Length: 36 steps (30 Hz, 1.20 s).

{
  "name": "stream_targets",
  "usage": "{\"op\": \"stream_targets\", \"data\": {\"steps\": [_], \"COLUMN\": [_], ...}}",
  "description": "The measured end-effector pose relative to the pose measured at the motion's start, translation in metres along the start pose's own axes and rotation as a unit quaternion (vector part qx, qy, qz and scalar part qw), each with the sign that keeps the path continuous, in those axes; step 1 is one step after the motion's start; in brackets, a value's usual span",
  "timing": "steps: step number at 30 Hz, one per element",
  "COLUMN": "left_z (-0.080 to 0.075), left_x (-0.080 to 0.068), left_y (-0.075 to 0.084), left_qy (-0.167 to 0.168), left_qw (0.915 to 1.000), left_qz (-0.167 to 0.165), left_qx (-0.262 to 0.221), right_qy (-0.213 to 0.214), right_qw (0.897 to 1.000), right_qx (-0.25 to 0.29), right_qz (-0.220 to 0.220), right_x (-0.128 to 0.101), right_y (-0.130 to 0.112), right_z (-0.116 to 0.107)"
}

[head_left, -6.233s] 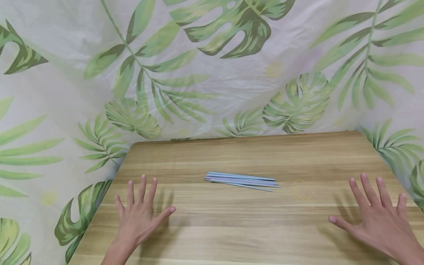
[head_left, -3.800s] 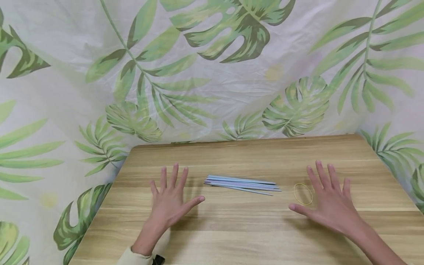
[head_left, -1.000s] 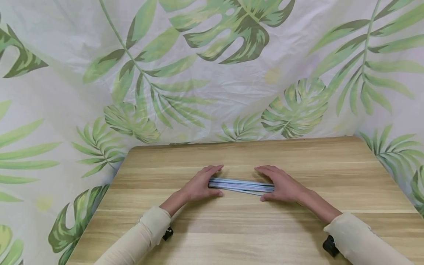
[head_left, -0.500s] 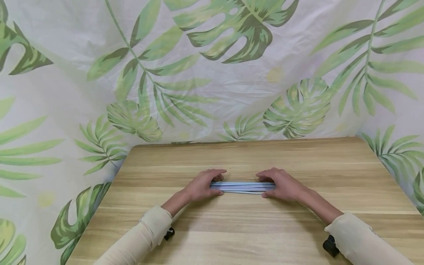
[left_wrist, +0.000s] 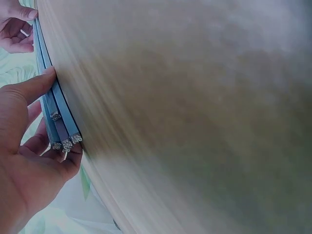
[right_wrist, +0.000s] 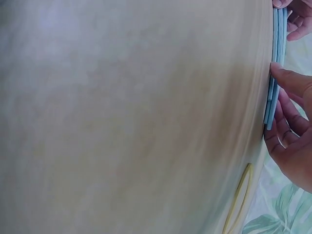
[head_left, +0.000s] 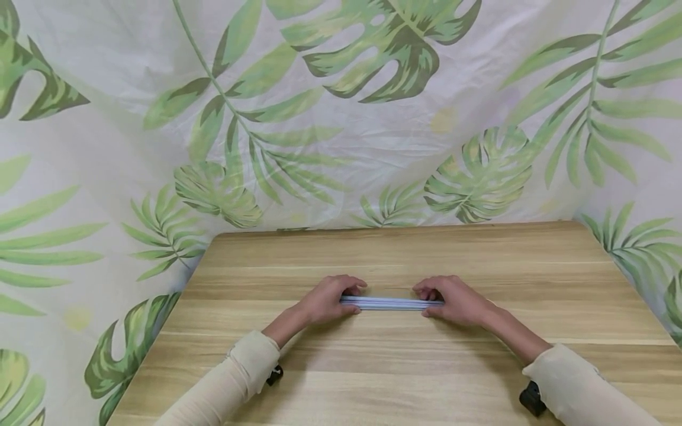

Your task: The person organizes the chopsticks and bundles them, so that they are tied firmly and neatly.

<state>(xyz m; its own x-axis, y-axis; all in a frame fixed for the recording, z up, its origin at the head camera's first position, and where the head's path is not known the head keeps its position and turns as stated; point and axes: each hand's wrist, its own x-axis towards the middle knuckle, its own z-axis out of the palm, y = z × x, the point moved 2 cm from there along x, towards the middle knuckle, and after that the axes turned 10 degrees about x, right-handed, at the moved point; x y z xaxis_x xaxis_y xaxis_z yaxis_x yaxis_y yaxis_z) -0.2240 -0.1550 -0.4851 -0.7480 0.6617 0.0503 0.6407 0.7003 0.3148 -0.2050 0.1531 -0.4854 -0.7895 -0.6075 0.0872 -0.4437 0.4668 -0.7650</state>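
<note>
While both forearms rest low over the wooden table (head_left: 373, 378), the person's left hand (head_left: 325, 300) and right hand (head_left: 457, 300) each curl round one end of a bundle of thin blue sticks (head_left: 391, 303). The bundle lies flat near the middle of the table, its length running left to right between the two hands.

Left hand: thumb on the near side, fingers curled over the far side, pinching the left end. The left wrist view shows the cut stick ends (left_wrist: 63, 142) cradled against the fingers, roughly level with one another.

Right hand: same arrangement on the right end, thumb (right_wrist: 287, 78) pressed against the side of the sticks (right_wrist: 274, 68).

A yellow rubber band (right_wrist: 239, 197) lies flat on the table just beside the right hand; the head view hides it behind that hand.

Handling judgement: the sticks appear light, narrow and fairly stiff, with smooth faces likely to slide on one another. Loose pieces may fan out if held at one point only. Hold at both ends, squeezing from the sides, and keep the ends flush.

A leaf-print cloth (head_left: 341, 118) hangs behind the table.
</note>
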Motion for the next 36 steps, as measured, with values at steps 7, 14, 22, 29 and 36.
{"op": "stream_targets", "data": {"steps": [7,14,22,29,36], "left_z": [0.0008,0.0014,0.0014,0.0018,0.0024], "left_x": [-0.001,-0.002,-0.0021,-0.0002,0.0017], "left_y": [0.0028,0.0015,0.0037,0.0048,0.0065], "left_qy": [-0.018,-0.013,-0.007,-0.003,0.0], "left_qw": [0.9998,0.9998,0.9997,0.9997,0.9995], "left_qz": [0.003,0.004,0.003,0.005,-0.003], "left_qx": [-0.002,0.013,0.024,0.025,0.033], "right_qy": [-0.005,-0.004,-0.001,0.003,0.006], "right_qw": [1.0,1.0,1.0,1.0,1.0], "right_qx": [-0.005,0.004,0.0,-0.008,-0.023], "right_qz": [0.0,0.005,0.005,0.012,0.007], "right_x": [-0.0025,-0.0017,0.0001,0.0013,0.0025], "right_y": [-0.0004,-0.0015,-0.0038,-0.0071,-0.0097], "right_z": [0.0038,0.0053,0.0054,0.0033,0.0045]}}
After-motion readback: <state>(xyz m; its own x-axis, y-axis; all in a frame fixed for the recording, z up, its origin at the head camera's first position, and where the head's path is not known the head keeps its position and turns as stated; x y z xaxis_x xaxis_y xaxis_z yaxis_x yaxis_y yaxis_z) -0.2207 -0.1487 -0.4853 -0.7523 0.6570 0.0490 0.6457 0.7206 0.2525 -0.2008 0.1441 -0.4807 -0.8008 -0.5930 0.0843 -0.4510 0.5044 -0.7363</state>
